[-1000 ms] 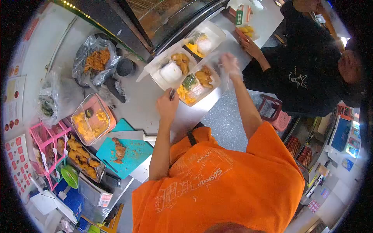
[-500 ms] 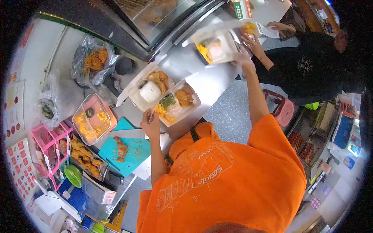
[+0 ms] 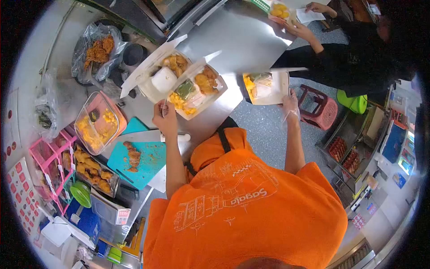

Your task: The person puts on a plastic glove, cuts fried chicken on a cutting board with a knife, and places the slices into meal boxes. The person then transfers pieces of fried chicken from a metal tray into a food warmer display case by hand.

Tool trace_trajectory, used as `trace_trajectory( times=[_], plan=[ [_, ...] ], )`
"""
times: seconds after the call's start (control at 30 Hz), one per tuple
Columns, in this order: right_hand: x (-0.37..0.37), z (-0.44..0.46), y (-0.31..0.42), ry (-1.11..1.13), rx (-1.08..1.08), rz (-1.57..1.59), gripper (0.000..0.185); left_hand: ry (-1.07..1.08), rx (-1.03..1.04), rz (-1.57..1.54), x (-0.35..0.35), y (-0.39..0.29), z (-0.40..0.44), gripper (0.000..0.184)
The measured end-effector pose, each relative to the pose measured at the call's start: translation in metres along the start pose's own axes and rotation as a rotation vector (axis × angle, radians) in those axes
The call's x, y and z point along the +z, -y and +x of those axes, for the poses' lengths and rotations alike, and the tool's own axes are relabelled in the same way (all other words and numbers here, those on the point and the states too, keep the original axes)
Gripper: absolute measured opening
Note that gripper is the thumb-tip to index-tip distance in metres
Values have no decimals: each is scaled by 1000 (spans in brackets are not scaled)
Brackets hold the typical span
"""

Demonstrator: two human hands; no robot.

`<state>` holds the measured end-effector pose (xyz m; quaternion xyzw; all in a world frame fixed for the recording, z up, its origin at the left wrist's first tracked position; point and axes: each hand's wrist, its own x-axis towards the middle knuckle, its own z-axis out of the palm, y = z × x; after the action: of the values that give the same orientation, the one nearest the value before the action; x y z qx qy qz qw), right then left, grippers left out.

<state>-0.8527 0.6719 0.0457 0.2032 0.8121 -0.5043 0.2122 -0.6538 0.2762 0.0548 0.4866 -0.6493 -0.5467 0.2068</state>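
My right hand (image 3: 290,106), in a clear plastic glove, grips the edge of an open paper lunch box (image 3: 285,85) with yellow food and a pale item inside. This box is held out over the floor, right of the counter. My left hand (image 3: 165,119) is pinched closed beside the near-left corner of another open lunch box (image 3: 210,104). Something small and shiny shows at its fingertips, too small to name. That box holds green leaves, yellow pieces and browned chicken (image 3: 206,80). A further open lunch box (image 3: 145,87) with white rice (image 3: 164,80) and browned meat stands right behind it.
On the teal cutting board (image 3: 150,168) lies sliced meat (image 3: 133,157), beside a white-handled knife (image 3: 181,137). Left are a glass container (image 3: 118,127) of yellow pieces, a tray of fried food (image 3: 92,172) and bagged fried chicken (image 3: 99,51). A co-worker's hand (image 3: 301,32) and a red stool (image 3: 324,112) are right.
My right hand has brought its lunch box back from beside the co-worker, lower in the view and closer to my body. My left hand stays near the corner of the other box.
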Motion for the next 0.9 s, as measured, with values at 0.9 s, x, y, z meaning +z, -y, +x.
trace_trajectory(
  times=[0.9],
  plan=[
    [76,-33,0,178,-40,104,49,480,-110,-251,73,-17,37,31]
  ],
)
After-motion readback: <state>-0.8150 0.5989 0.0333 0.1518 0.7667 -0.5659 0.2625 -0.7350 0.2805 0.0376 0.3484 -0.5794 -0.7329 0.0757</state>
